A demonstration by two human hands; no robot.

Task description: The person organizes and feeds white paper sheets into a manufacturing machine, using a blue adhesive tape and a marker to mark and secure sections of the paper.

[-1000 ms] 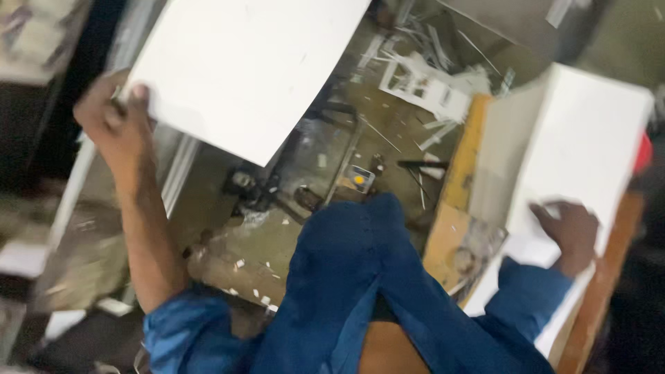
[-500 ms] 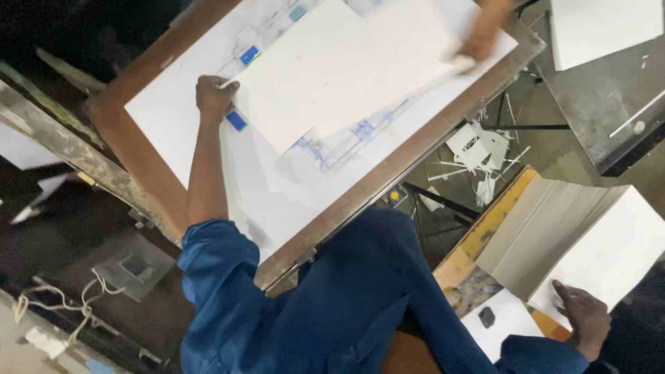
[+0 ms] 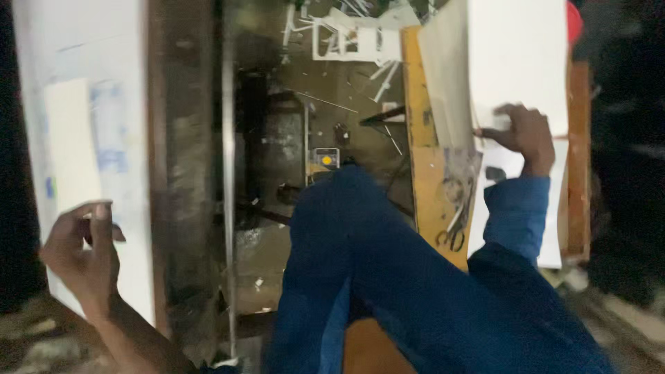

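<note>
My left hand is at the lower left, its fingers curled on the near edge of a white sheet that lies on a wooden drawing board. My right hand rests on a stack of white sheets at the upper right, fingers pressing the top sheet. That stack lies on a wooden board. My blue sleeve and blue-clad knee fill the lower middle.
Black-handled scissors lie on the wooden board near my right sleeve. Between the two boards is a dirty floor with white offcuts, thin strips and a small tape measure. A metal rail runs along the drawing board.
The view has swung round, so the drawing board now stands at the left. My left hand stays on the white sheet's edge; my right hand stays on the stack of sheets.
</note>
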